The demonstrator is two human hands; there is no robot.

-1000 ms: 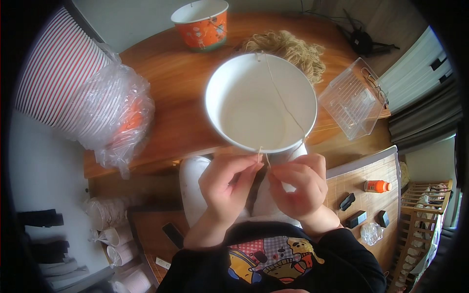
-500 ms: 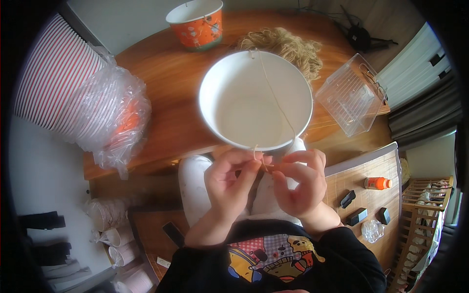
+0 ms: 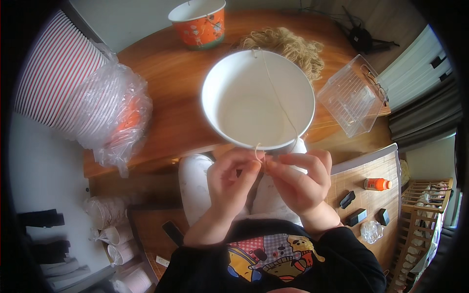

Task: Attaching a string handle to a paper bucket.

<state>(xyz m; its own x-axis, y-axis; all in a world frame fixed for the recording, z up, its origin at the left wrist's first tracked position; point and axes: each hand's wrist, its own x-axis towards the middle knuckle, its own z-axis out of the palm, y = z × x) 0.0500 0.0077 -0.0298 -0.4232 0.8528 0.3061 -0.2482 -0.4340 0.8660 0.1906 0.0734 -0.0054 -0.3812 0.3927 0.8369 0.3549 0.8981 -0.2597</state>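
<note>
A large white paper bucket (image 3: 215, 93) sits open-side up at the table's near edge, its rim tilted toward me. A thin beige string (image 3: 281, 105) is tied at the far rim and runs across the mouth down to the near rim. There a small loop of it passes through the rim. Just below that loop, my left hand (image 3: 227, 180) pinches the string between thumb and index finger. My right hand (image 3: 305, 183) is closed against the left fingertips, also pinching the string. The exact crossing of the strands is hidden by the fingers.
Behind stands an orange printed bucket (image 3: 200, 31), beside a heap of beige strings (image 3: 288, 46). Stacked striped buckets (image 3: 58, 78) in clear plastic fill the left. A clear plastic basket (image 3: 349, 97) with glasses is at right. An orange bottle (image 3: 377, 184) rests on the lower right surface.
My right thumb and index finger have closed in on the left fingertips at the string. The bucket appears slightly farther right in view.
</note>
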